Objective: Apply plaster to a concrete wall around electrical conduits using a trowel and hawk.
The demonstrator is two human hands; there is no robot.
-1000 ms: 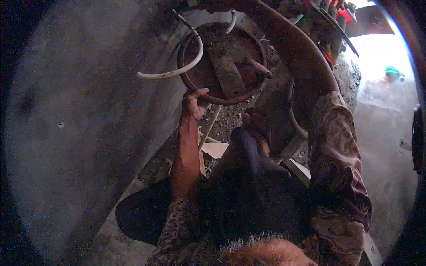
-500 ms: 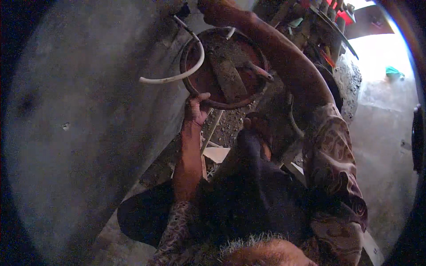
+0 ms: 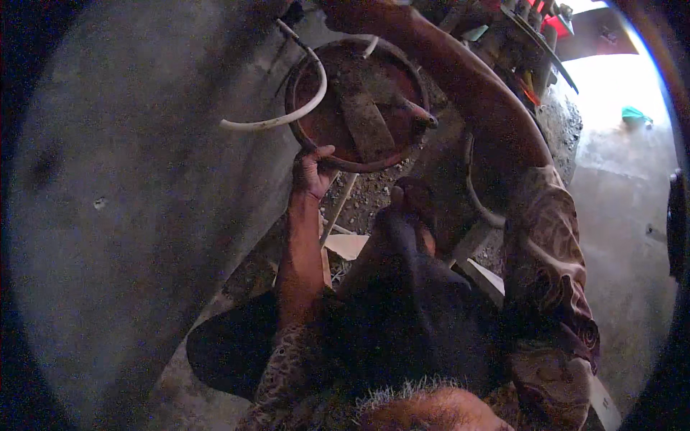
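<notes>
Two bare hands at work, and we go straight to the left hand (image 3: pixel 312 172), gripping the near left edge of a round reddish pan (image 3: pixel 339 136), thumb hooked over the rim. We find that pan ahead of the person, near the grey wall (image 3: pixel 144 187); what bears it, we cannot tell. Look inside: a flat dusty strip (image 3: pixel 366 126) runs across the middle, and a tapered piece (image 3: pixel 415 111) points out toward the right rim! A curved white tube (image 3: pixel 316 93) sweeps over the left side, its lower end poking past the rim, while a short white piece (image 3: pixel 370 47) shows at the far edge. Up top, the right hand (image 3: pixel 352 16) is in shadow beyond the pan, partly out of view, so we cannot tell whether it grips anything. Below, we spot a foot (image 3: pixel 411 197) on gravelly ground (image 3: pixel 363 208).
</notes>
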